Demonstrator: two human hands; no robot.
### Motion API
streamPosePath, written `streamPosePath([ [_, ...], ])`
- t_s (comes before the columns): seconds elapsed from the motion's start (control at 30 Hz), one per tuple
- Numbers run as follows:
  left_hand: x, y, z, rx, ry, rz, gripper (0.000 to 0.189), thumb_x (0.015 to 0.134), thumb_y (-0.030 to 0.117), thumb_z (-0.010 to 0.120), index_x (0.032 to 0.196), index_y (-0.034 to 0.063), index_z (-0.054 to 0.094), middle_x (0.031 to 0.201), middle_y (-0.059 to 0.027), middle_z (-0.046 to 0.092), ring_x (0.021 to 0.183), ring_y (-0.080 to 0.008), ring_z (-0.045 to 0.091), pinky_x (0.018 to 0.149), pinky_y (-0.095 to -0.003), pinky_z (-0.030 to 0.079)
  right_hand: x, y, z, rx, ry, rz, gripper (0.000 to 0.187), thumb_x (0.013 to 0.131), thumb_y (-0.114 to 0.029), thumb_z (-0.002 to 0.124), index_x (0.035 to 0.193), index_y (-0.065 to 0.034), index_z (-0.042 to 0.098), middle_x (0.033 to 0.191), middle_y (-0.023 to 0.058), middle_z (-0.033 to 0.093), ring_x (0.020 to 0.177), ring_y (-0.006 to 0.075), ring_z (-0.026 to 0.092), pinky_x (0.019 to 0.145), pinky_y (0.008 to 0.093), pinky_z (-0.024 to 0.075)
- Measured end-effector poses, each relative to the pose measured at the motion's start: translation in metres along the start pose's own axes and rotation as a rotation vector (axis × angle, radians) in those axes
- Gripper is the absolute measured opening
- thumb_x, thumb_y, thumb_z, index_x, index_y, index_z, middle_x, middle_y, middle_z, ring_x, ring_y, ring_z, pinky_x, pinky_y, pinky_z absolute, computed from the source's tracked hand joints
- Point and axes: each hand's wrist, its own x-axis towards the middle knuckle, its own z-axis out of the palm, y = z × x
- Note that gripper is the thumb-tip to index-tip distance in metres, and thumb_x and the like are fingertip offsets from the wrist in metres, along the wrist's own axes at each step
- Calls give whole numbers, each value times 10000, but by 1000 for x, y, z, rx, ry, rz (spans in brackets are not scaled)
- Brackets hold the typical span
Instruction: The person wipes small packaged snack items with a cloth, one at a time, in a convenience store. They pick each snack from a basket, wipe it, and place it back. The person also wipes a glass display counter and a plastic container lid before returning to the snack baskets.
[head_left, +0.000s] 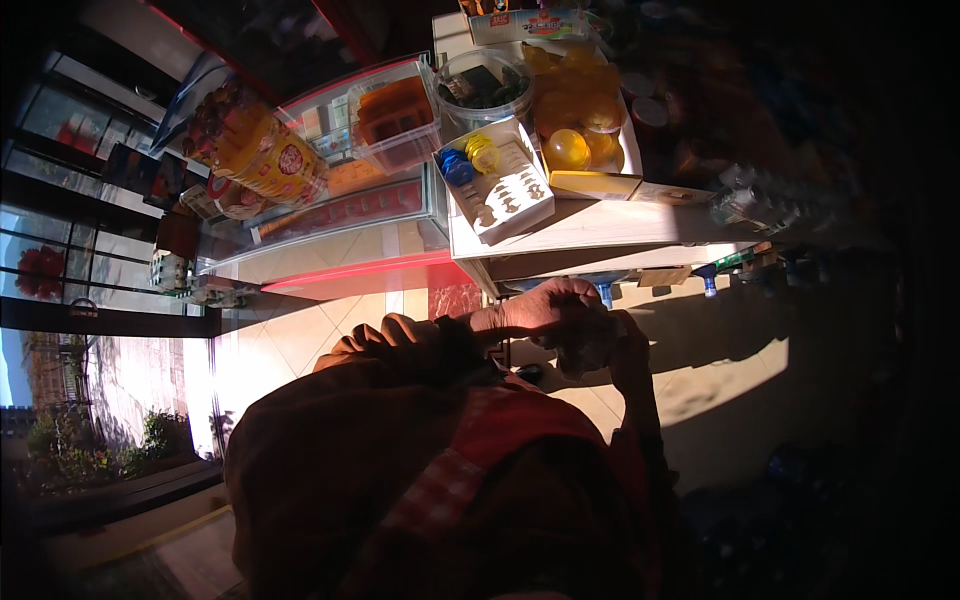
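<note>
My left hand (559, 304) is in front of my body, below the counter's edge, its back lit by the sun. My right hand (628, 341) is close beside it in shadow. Between them hangs a crumpled, pale thing (583, 352), perhaps a plastic bag or cloth; which hand grips it is too dark to tell. Above the hands, on a pale wooden counter (600, 225), a white cardboard box (495, 225) holds blue and yellow pieces in its cut-out slots.
Behind the white box stand a round clear tub (484, 112) and a carton of orange-yellow balls (568, 150). To the left, a glass display case (352, 217) carries a clear plastic bin (397, 146) and a tall yellow container (281, 161). Blue-capped bottles (709, 281) line the counter's underside.
</note>
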Motion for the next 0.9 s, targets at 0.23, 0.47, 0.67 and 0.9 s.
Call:
streamPosePath([
  [0.23,48,11,64,-14,-93,-41,329,1035,236,638,1293,60,533,997,-110,740,778,-150,713,571,-256,553,-40,35,-47,206,142,36,181,1005,-162,578,1131,-39,618,957,62,635,857,175,616,753,325,525],
  [0.47,79,34,95,80,-378,-242,201,955,160,663,1135,73,643,884,-77,764,697,-127,714,544,-280,568,-60,42,-80,218,229,154,185,974,-71,618,1154,-53,577,1028,18,565,949,116,545,790,285,504],
  [0.67,119,5,97,204,-287,-51,366,926,155,654,1289,105,675,891,-68,763,729,-132,722,646,-305,607,-51,53,-115,95,323,135,303,1033,-173,589,1314,-62,570,1207,54,615,1085,168,588,890,320,516],
  [0.9,200,14,97,262,-189,-96,251,909,110,682,1154,86,729,830,-72,746,614,-135,708,481,-266,553,-11,78,-182,216,210,217,293,1056,-222,561,1245,-12,638,1165,94,675,1054,172,632,902,323,526],
])
